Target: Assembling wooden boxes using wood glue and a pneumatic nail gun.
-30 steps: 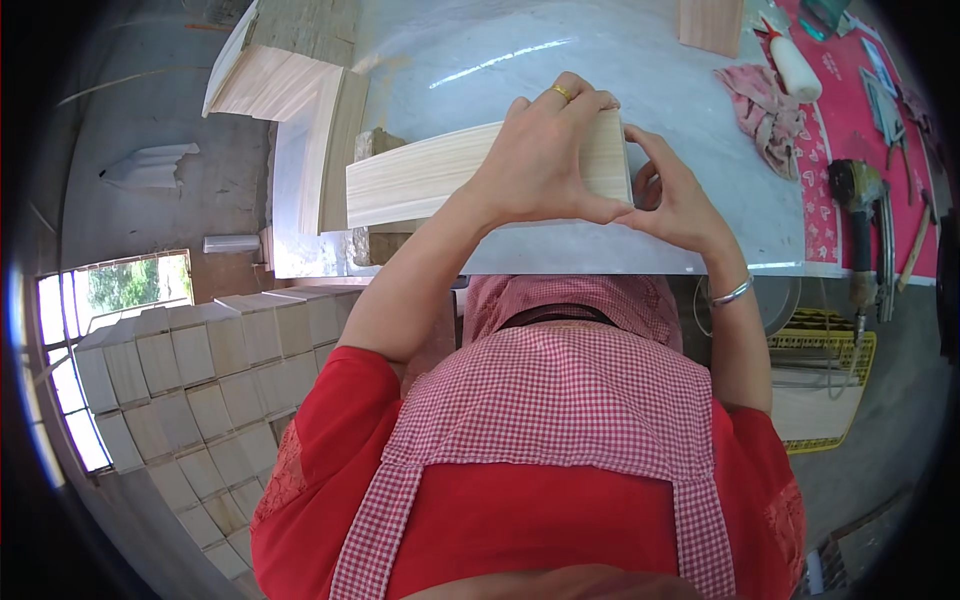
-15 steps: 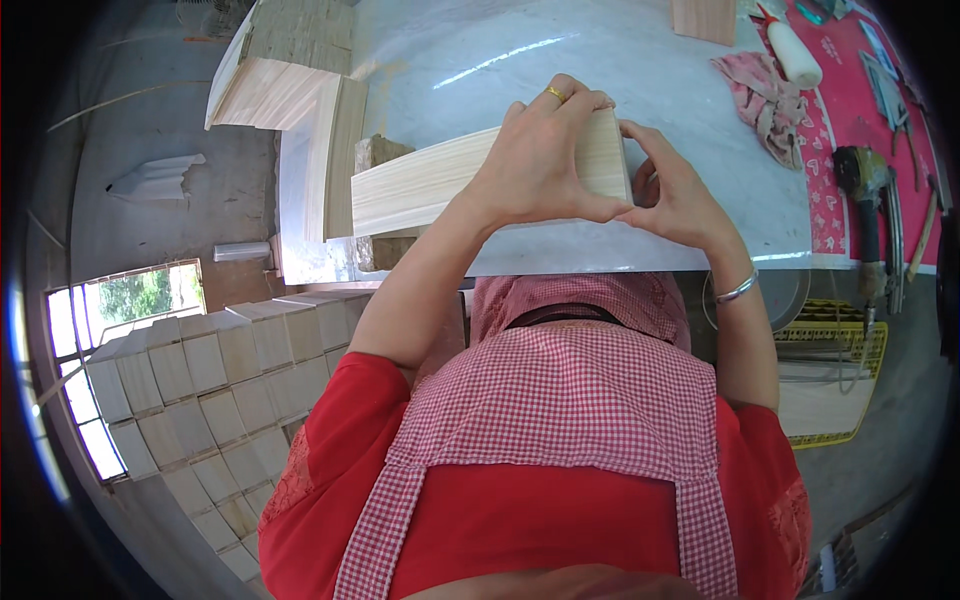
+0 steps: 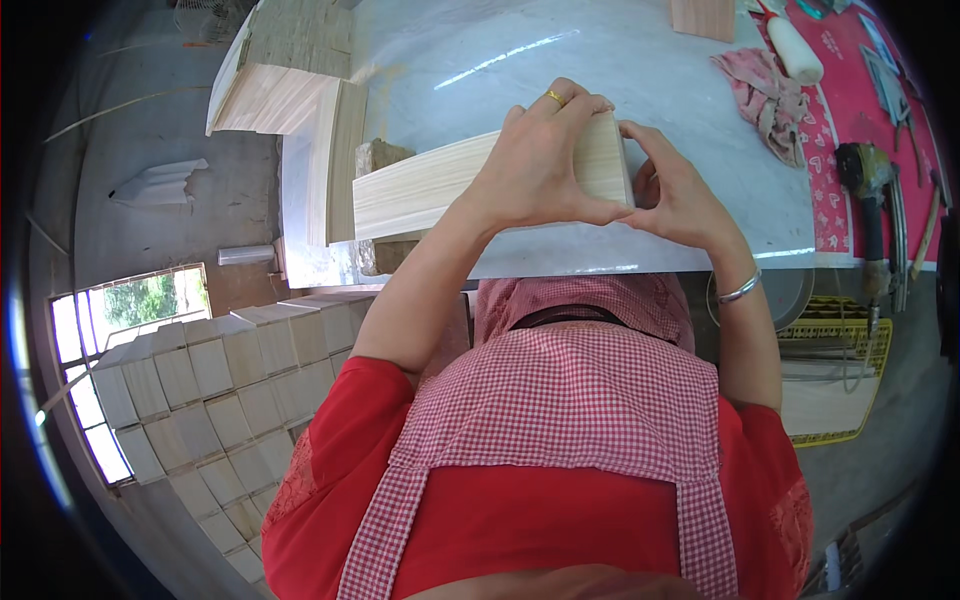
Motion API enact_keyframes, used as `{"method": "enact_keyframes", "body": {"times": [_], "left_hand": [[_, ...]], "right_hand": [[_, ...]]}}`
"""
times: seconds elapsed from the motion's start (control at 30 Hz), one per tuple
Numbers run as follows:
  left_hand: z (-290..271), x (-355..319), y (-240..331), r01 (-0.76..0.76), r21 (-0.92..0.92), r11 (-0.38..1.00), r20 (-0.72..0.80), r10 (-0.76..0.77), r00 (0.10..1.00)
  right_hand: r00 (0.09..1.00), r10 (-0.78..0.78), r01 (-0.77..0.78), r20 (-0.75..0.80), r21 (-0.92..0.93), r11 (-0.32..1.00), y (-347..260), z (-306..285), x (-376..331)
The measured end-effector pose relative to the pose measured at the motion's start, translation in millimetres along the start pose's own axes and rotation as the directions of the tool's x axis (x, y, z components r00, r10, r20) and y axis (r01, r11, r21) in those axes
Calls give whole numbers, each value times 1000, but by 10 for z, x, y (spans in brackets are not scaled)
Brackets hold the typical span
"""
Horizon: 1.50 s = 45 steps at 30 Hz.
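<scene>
Both hands grip a long pale wooden board (image 3: 470, 180), held on edge over the white desk (image 3: 700, 130). Left hand (image 3: 545, 150) wraps over the top nr the board's right end; right hand (image 3: 680, 200) pinches that end w/ fingers closed. Best to keep the board level & the end square, pressure even on both sides. Palm side & board's underside hidden; what lies under its left end is hard to tell.
</scene>
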<state>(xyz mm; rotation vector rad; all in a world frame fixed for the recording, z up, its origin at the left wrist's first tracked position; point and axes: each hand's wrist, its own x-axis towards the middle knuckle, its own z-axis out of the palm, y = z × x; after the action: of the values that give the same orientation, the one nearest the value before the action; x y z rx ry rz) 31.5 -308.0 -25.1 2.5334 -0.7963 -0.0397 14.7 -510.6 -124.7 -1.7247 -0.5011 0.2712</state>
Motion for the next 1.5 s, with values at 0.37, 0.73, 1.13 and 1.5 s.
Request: {"method": "enact_keyframes", "body": {"times": [0.37,0.73,1.13,1.5], "left_hand": [[54,10,-62,-33,9,999,-24,33,999],[70,6,-37,-18,13,1000,-41,19,999],[81,-8,-43,9,17,1000,-47,-8,999],[113,-75,-87,23,68,997,-80,-17,997]], "right_hand": [[991,-10,10,-133,-1,1000,-104,169,-157],[884,-205,149,-419,-163,975,-421,590,-603],[911,-272,161,-311,-340,927,-497,378,-642],[752,-78,-646,-655,-755,113,312,-2048,-1716]]}}
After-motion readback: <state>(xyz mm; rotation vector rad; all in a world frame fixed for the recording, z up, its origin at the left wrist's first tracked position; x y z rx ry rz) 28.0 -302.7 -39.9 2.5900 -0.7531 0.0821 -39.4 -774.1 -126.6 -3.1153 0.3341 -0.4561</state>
